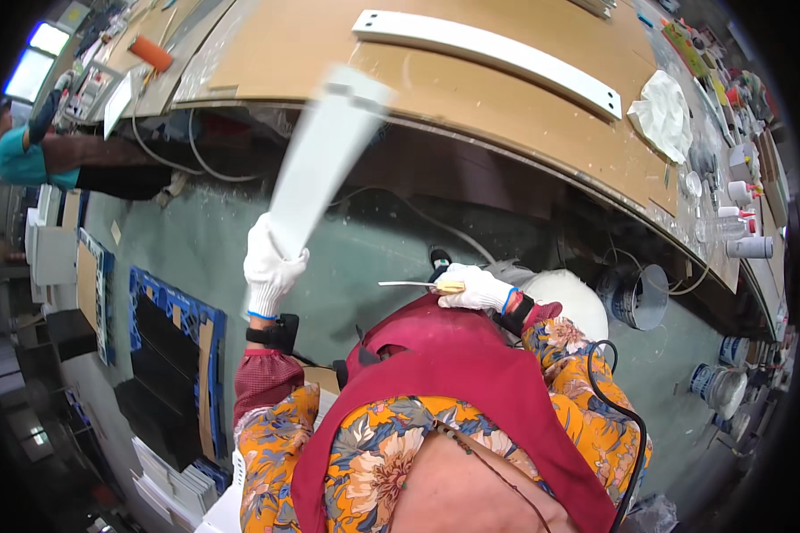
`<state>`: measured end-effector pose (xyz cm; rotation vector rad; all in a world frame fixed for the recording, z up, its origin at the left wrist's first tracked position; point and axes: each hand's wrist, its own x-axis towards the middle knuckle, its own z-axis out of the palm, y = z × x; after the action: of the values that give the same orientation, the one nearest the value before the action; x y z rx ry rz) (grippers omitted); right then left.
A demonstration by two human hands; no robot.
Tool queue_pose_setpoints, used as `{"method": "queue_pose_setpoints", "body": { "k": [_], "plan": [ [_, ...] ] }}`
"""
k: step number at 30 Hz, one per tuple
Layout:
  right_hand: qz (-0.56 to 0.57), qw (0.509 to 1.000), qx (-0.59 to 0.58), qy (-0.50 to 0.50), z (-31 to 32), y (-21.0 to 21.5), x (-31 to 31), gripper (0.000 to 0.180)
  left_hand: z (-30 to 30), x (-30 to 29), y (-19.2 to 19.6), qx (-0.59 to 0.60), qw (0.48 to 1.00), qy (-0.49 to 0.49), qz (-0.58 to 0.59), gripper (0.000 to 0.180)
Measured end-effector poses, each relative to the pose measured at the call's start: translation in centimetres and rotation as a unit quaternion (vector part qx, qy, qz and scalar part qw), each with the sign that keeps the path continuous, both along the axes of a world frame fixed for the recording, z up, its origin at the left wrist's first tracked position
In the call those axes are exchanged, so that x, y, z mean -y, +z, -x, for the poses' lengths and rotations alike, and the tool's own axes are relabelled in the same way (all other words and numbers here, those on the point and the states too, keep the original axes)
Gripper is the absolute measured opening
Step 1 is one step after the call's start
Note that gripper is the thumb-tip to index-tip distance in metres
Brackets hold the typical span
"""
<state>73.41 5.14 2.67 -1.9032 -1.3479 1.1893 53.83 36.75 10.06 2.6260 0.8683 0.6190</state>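
My left hand [271, 268], in a white knit glove, grips the lower end of a long white panel [320, 169]. The panel tilts up and away, its blurred far end at the front edge of the workbench [542, 107]. Also gloved, my right hand [482, 289] rests near my lap, closed around a thin, flat, blade-like tool [404, 283]. A yellowish piece, perhaps its handle, shows at the fingers, and the pale strip points left. Another white panel [489, 53], with dark holes at both ends, lies on the bench.
A crumpled white cloth [662, 115] and several bottles [748, 247] are on the bench's right side. Below stand a metal bucket [642, 296] and a white round bag-like object [569, 298]. Hoses hang under the bench. A blue pallet [206, 391] with black pieces sits left; another person [40, 160] is far left.
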Motion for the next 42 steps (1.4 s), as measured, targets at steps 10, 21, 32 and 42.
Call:
{"method": "queue_pose_setpoints", "body": {
  "k": [10, 21, 32, 42],
  "plan": [
    [0.038, 0.928, -0.256, -0.269, -11.0, -4.3, 7.8, 0.035, -37.2, 0.3, 8.1, -0.016, 0.882, -0.417, -0.217, 0.050],
    [-0.040, 0.931, -0.200, -0.303, -10.2, -4.6, 8.6, 0.041, -54.0, 5.5, 6.1, -0.308, 0.855, -0.409, -0.081, 0.052],
    [-0.050, 0.970, -0.222, -0.090, -10.4, -6.0, 3.9, 0.035, -47.4, 4.4, 6.5, -0.048, 0.927, -0.359, -0.101, 0.030],
    [0.130, 0.962, -0.217, 0.097, -8.4, -6.8, -3.6, 0.035, -3.1, 4.2, 0.0, -0.158, 0.975, 0.098, 0.123, 0.064]
  ]
}}
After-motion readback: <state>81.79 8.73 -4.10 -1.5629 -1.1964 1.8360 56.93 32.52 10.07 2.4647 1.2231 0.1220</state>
